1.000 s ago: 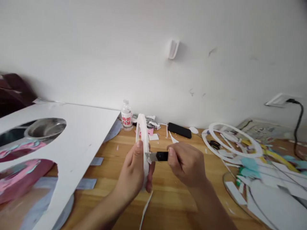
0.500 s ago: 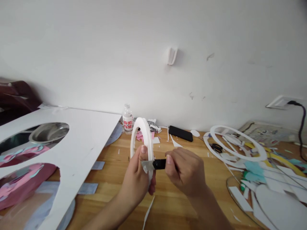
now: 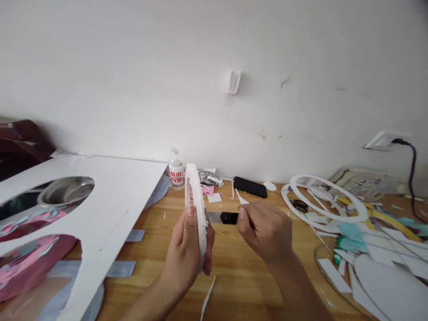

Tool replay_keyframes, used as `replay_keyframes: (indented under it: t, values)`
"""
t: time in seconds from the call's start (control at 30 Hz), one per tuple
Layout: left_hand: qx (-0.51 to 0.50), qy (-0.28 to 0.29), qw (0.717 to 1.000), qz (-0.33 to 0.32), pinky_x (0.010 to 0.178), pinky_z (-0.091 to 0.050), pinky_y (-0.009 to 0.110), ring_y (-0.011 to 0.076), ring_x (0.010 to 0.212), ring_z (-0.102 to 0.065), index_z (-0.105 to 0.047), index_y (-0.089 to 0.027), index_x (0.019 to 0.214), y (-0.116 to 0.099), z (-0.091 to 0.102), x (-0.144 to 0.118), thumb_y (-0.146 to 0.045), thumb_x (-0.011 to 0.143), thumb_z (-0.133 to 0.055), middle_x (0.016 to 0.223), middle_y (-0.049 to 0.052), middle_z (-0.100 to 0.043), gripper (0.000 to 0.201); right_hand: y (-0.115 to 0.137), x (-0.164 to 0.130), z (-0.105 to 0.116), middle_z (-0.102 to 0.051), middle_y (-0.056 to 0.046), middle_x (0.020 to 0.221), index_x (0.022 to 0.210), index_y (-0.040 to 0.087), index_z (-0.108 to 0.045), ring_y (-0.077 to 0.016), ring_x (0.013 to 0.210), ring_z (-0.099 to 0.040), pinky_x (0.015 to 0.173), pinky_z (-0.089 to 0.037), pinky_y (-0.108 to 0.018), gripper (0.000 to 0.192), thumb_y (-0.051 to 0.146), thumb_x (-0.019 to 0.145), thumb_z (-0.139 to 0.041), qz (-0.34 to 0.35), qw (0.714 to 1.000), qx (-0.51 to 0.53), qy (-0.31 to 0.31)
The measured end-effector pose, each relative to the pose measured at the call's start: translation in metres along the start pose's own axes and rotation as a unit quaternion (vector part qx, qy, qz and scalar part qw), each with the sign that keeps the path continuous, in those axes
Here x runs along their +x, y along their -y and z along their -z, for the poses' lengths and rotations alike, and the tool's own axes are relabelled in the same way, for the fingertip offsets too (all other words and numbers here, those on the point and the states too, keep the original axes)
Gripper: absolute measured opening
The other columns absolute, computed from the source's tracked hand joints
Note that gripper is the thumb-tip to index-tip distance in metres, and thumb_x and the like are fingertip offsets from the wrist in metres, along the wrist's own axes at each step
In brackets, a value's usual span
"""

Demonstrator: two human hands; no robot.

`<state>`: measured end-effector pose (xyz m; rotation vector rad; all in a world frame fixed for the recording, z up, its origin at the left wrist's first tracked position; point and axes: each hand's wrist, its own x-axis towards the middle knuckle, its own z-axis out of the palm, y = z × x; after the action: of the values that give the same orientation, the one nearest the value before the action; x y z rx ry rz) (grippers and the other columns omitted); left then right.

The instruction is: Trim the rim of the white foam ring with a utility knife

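Left hand is gripping a white, foam-like ring near-upright at frame centre while right hand is clenching a black-handled, metal-bladed knife at its right edge, where excess pressure could be causing a slip into the left fingers.

A knife points at the upright white ring.

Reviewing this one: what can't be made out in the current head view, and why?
All head view:
- White ring, lower part: hidden by the left hand.
- Knife, rear of handle: hidden inside the right hand.
- Blade tip against ring: too small to tell contact.
- Metal bowl, right side: covered by white board.
- Board's left end: cut off by picture edge.
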<state>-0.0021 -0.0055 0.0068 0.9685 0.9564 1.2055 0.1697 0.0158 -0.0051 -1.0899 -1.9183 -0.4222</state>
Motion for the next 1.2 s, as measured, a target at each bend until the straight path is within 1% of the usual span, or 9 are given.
replay_keyframes:
  t: [0.1, 0.2, 0.37, 0.5, 0.73, 0.9, 1.03, 1.13, 1.2]
  values:
    - [0.009, -0.019, 1.0, 0.006, 0.027, -0.031, 0.016, 0.0082, 0.027, -0.038, -0.049, -0.02, 0.078, -0.002, 0.0, 0.001, -0.073, 0.088, -0.039, 0.039, -0.007, -0.045, 0.055, -0.002, -0.001, 0.004, -0.052, 0.0, 0.058, 0.072, 0.017, -0.058, -0.0123, 0.055, -0.047, 0.057, -0.029, -0.03, 0.025, 0.014, 0.093, -0.045, -0.014, 0.999, 0.037, -0.022]
    - [0.028, -0.043, 0.998, 0.034, 0.027, -0.034, 0.017, 0.009, 0.027, -0.04, -0.049, -0.02, 0.078, -0.001, 0.0, 0.002, -0.075, 0.086, -0.04, 0.04, -0.007, -0.047, 0.056, 0.007, -0.002, 0.005, -0.051, 0.0, 0.058, 0.073, 0.017, -0.059, -0.0128, 0.055, -0.046, 0.057, -0.029, -0.03, 0.024, 0.014, 0.092, -0.044, -0.005, 0.998, 0.062, -0.026]
    - [0.048, -0.011, 0.998, 0.032, 0.027, -0.033, 0.016, 0.0083, 0.025, -0.04, -0.045, -0.021, 0.07, 0.005, -0.003, -0.001, -0.077, 0.084, -0.041, 0.037, -0.006, -0.045, 0.058, 0.023, 0.0, 0.001, -0.048, 0.0, 0.057, 0.067, 0.018, -0.056, -0.0139, 0.056, -0.043, 0.057, -0.028, -0.031, 0.028, 0.017, 0.093, -0.044, 0.007, 0.999, 0.038, 0.013]
    - [0.039, -0.007, 0.999, 0.023, 0.028, -0.031, 0.016, 0.0084, 0.025, -0.039, -0.046, -0.021, 0.073, 0.005, -0.004, -0.004, -0.074, 0.088, -0.038, 0.037, -0.006, -0.045, 0.056, 0.018, 0.002, 0.001, -0.049, 0.001, 0.057, 0.07, 0.018, -0.057, -0.0129, 0.055, -0.045, 0.056, -0.028, -0.03, 0.028, 0.016, 0.094, -0.043, -0.003, 1.0, 0.026, 0.012]
    - [0.085, -0.007, 0.996, 0.002, 0.031, -0.033, 0.014, 0.007, 0.029, -0.039, -0.045, -0.021, 0.073, 0.006, -0.002, -0.005, -0.073, 0.088, -0.037, 0.037, -0.008, -0.043, 0.056, 0.02, 0.001, 0.003, -0.048, 0.0, 0.057, 0.067, 0.018, -0.057, -0.0137, 0.055, -0.044, 0.057, -0.027, -0.031, 0.031, 0.018, 0.094, -0.042, 0.001, 0.999, 0.023, 0.028]
    - [0.078, -0.009, 0.997, 0.007, 0.03, -0.033, 0.014, 0.0072, 0.029, -0.04, -0.045, -0.021, 0.074, 0.006, -0.003, -0.005, -0.075, 0.088, -0.037, 0.04, -0.008, -0.045, 0.056, 0.012, 0.001, 0.003, -0.049, 0.001, 0.056, 0.069, 0.018, -0.058, -0.0133, 0.055, -0.043, 0.057, -0.028, -0.031, 0.029, 0.017, 0.093, -0.042, 0.007, 1.0, 0.01, 0.016]
    - [0.03, -0.015, 0.999, -0.002, 0.029, -0.03, 0.015, 0.007, 0.029, -0.037, -0.045, -0.02, 0.073, -0.001, -0.001, -0.006, -0.071, 0.09, -0.037, 0.04, -0.007, -0.043, 0.054, -0.001, 0.0, 0.002, -0.048, 0.001, 0.055, 0.065, 0.019, -0.055, -0.0126, 0.053, -0.043, 0.056, -0.027, -0.03, 0.03, 0.017, 0.093, -0.045, -0.007, 1.0, -0.008, -0.007]
    - [0.014, -0.02, 1.0, -0.007, 0.029, -0.031, 0.016, 0.0076, 0.03, -0.037, -0.045, -0.021, 0.074, -0.005, 0.0, -0.007, -0.072, 0.089, -0.038, 0.041, -0.006, -0.043, 0.054, -0.006, -0.003, 0.003, -0.05, 0.001, 0.056, 0.069, 0.018, -0.057, -0.0123, 0.054, -0.045, 0.056, -0.028, -0.03, 0.027, 0.014, 0.092, -0.044, -0.031, 0.998, 0.037, -0.036]
    - [0.024, -0.035, 0.999, 0.0, 0.029, -0.032, 0.016, 0.0081, 0.03, -0.038, -0.047, -0.02, 0.075, -0.006, 0.0, -0.007, -0.073, 0.088, -0.039, 0.041, -0.006, -0.044, 0.055, -0.003, -0.004, 0.004, -0.052, 0.0, 0.059, 0.074, 0.017, -0.058, -0.0126, 0.055, -0.046, 0.056, -0.029, -0.029, 0.024, 0.013, 0.092, -0.043, -0.029, 0.995, 0.075, -0.05]
